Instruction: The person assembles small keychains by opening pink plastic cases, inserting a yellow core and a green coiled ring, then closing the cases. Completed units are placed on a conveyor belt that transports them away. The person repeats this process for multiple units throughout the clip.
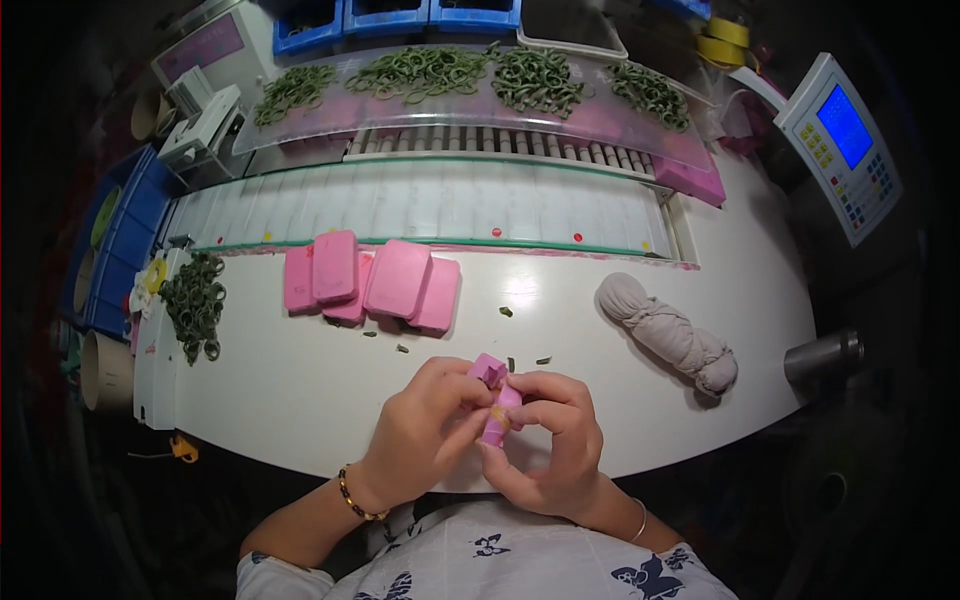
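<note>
Near the front edge of the white table, both my hands grip a pink rubber mould point(488, 368). It is bent and pulled apart, with a yellowish strip or patch near its lower part. My left hand point(425, 425) pinches the left side, thumb and fingers together. On the other side, my right hand point(562, 440) has its thumb and fingers closed on the lower and right parts. The fingers hide much of the mould, and what lies inside it cannot be made out. Small dark green scraps point(511, 364) lie just beyond my fingertips.
Several pink mould blocks point(398, 280) are stacked beyond my left hand. Green wax rings point(193, 300) are heaped at left, with more piles on a clear sheet point(455, 112) behind a glass-topped strip point(420, 200). A rolled grey cloth point(668, 335) and a keypad display point(843, 140) are at right.
</note>
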Available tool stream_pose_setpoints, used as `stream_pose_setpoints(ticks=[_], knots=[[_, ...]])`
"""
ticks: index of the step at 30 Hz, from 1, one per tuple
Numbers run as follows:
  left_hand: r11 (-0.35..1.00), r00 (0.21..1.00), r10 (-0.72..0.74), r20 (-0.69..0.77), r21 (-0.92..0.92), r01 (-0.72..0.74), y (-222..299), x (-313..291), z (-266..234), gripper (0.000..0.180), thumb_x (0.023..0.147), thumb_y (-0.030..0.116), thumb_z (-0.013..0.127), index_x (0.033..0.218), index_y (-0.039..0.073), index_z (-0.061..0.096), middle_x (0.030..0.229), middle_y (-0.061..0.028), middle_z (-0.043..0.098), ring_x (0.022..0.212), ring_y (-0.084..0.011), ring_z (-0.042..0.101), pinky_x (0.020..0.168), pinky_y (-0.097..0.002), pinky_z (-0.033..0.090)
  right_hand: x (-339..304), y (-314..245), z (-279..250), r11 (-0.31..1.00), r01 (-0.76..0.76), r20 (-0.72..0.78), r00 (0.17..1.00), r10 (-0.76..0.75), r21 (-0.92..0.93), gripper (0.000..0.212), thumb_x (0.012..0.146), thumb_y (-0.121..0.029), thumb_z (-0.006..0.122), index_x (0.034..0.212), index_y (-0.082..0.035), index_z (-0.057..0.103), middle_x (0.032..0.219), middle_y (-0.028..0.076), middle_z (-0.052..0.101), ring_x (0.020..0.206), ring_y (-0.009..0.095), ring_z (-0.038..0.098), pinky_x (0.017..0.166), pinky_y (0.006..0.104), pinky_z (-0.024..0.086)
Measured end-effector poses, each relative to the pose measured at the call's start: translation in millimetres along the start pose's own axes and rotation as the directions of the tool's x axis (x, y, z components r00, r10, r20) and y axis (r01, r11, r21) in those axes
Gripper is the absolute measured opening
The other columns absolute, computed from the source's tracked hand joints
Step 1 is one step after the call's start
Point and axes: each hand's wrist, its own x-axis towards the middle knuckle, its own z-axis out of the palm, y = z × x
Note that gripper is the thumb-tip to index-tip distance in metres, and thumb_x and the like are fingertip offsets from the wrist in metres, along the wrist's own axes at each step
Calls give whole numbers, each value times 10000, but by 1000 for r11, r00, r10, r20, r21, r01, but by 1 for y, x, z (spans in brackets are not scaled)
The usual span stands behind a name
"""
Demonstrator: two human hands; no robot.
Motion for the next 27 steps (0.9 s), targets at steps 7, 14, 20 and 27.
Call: stream_pose_setpoints(ticks=[7, 14, 20, 27], knots=[[959, 988, -152, -29, -245, 140, -16, -5, 8, 177, 927, -69, 597, 1086, 7, 616, 952, -108, 637, 804, -212, 643, 708, -321, 539, -17, 1, -16, 994, 35, 18, 999, -33, -105, 477, 658, -49, 822, 1049, -45, 550, 1119, 161, 599, 865, 257, 666, 638, 306, 572], [996, 1000, 20, 13, -87, -19, -3, 0, 16, 272, 855, -50, 680, 1103, 27, 601, 1046, -106, 612, 922, -213, 605, 818, -331, 503, -50, 7, -40, 987, -156, 53, 987, 155, 22, 562, 659, -45, 830, 1121, -19, 512, 1136, 166, 591, 928, 275, 619, 787, 315, 540], [988, 998, -53, -20, -149, 50, 5, -6, 37, 487, 760, 131, 844, 1117, 66, 520, 1068, -138, 555, 1005, -320, 545, 849, -403, 476, -53, -1, -39, 885, -365, 26, 927, 373, 289, 567, 717, -5, 802, 1188, 14, 488, 1096, 149, 536, 981, 232, 594, 847, 304, 519], [986, 998, -24, -57, -165, 14, -4, -13, 49, 565, 722, 88, 856, 1123, 72, 459, 1135, -171, 520, 1021, -335, 545, 842, -401, 494, -29, 5, -34, 949, -308, -11, 951, 309, 75, 583, 698, -27, 824, 1176, -2, 490, 1050, 146, 542, 889, 240, 558, 752, 352, 469]])
